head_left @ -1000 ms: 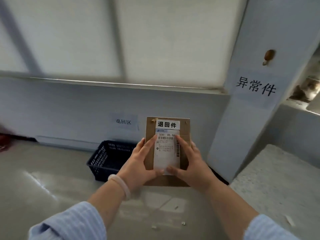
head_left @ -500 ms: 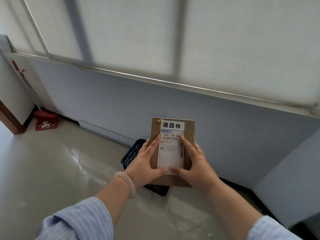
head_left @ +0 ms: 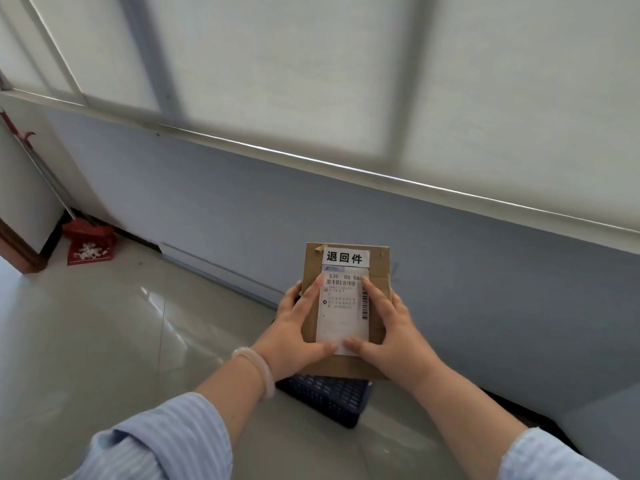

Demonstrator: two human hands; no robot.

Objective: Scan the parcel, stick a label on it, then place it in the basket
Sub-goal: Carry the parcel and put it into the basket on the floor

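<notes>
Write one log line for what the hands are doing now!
left hand: holds parcel | right hand: holds parcel | label: stuck on | basket: below parcel | step: placing, not done

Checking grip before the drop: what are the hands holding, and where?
Both hands, left hand and right hand, hold the parcel by its long side edges.

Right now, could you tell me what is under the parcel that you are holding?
A dark blue basket sits on the floor under the parcel, held up in the left hand and right hand. The parcel covers the basket's inside, so its contents cannot be seen.
</notes>
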